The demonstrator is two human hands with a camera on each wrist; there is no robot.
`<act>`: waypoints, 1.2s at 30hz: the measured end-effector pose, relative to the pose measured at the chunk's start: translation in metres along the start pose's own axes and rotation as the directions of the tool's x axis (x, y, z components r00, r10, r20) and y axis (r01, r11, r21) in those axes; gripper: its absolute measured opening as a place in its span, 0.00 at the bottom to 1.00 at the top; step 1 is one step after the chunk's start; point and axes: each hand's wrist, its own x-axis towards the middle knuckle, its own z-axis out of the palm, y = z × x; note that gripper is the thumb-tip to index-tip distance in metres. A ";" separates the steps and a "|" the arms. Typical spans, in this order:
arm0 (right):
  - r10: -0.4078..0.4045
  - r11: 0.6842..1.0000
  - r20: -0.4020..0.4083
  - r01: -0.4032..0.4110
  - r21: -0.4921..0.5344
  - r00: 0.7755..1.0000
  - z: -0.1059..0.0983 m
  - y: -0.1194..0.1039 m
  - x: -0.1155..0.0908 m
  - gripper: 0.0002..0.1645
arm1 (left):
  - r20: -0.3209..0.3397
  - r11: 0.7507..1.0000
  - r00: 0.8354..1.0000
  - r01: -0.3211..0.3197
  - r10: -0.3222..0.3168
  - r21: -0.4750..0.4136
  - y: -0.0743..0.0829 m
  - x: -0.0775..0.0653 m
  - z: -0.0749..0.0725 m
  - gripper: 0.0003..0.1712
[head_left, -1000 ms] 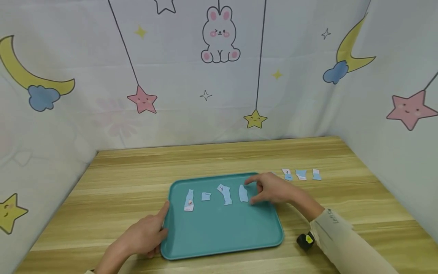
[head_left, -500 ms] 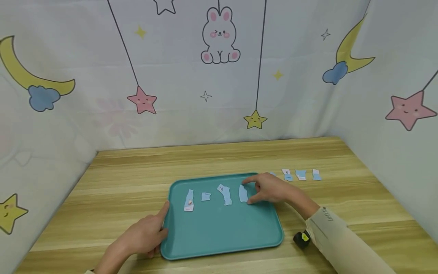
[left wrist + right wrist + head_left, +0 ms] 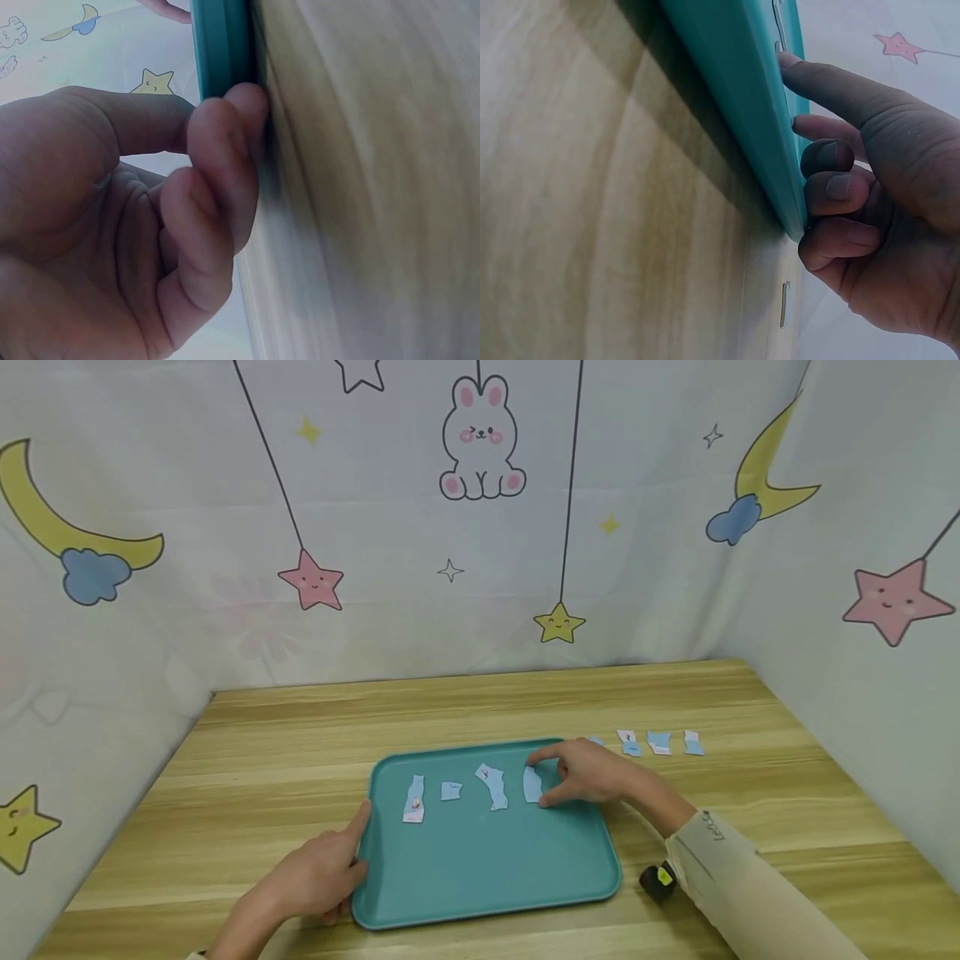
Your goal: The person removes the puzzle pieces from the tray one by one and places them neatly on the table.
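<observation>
A teal tray (image 3: 480, 868) lies on the wooden table. My left hand (image 3: 318, 872) grips its left rim; in the left wrist view the thumb lies along the rim and the fingers (image 3: 217, 135) curl beneath the tray edge. Near the tray's back right, my right hand (image 3: 592, 772) pinches a narrow light-blue puzzle piece (image 3: 532, 786) lengthwise, index finger at its far end and thumb at its near end. The piece stays flat on the tray. Leftward in the same row are a dark-marked piece (image 3: 493, 788), a small piece (image 3: 452, 791) and a long blue-and-white one (image 3: 414, 797).
Beyond the tray's back right corner, several more pieces lie on the table (image 3: 262, 735), including a blue-and-white piece (image 3: 693, 743) at the right end. One is partly behind my right hand. A printed cloth (image 3: 390, 527) encloses the back and sides.
My right hand has shifted slightly left, and its thumb and index finger have come onto the ends of the narrow piece. The left hand has kept its hold on the tray.
</observation>
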 end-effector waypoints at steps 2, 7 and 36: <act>-0.010 1.000 -0.002 0.010 0.004 1.000 0.000 0.001 0.000 0.34 | 0.014 1.000 1.000 0.004 -0.004 0.013 -0.001 0.001 -0.001 0.47; -0.034 0.999 -0.023 0.035 0.016 0.999 0.001 0.005 -0.002 0.33 | 0.009 1.000 1.000 0.015 -0.015 0.008 0.000 0.001 0.000 0.47; -0.043 0.964 -0.083 0.063 0.258 0.996 -0.006 0.018 -0.020 0.37 | -0.009 1.000 1.000 -0.001 0.001 -0.002 0.000 0.001 0.001 0.46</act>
